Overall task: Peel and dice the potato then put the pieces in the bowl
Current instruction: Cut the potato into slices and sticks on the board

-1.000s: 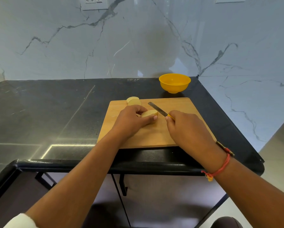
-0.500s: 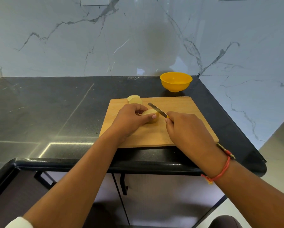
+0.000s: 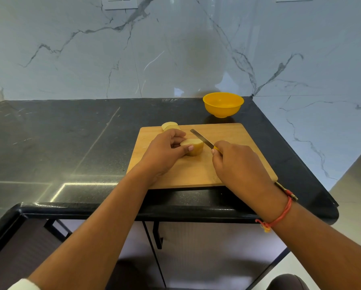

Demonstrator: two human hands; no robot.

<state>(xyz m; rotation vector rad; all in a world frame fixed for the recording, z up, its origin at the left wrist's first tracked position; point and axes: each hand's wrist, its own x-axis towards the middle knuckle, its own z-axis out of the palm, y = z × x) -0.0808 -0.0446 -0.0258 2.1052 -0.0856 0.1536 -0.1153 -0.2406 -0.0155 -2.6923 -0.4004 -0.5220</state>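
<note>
Where pale peeled potato chunk (image 3: 194, 147) stands: rectangular wooden cutting board (image 3: 234, 137), left hand (image 3: 163, 152) pinching chunk.
Right hand (image 3: 238, 162): grips yellow-handled steel knife (image 3: 201, 138).
Round yellow bowl (image 3: 223, 105): behind board.

no readable text, labels or signs

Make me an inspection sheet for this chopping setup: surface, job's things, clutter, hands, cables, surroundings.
Surface: black stone countertop, wooden cutting board on it.
Job's things: peeled potato piece on the board; potato slices at its far left corner; yellow bowl behind the board, nothing seen inside; knife.
Clutter: thin stick-like object beside the board, partly behind the right wrist.
Hands: left hand grips the potato piece; right hand grips the knife, blade beside the piece.
Cables: nothing seen.
Surroundings: marble wall with a socket.
</note>
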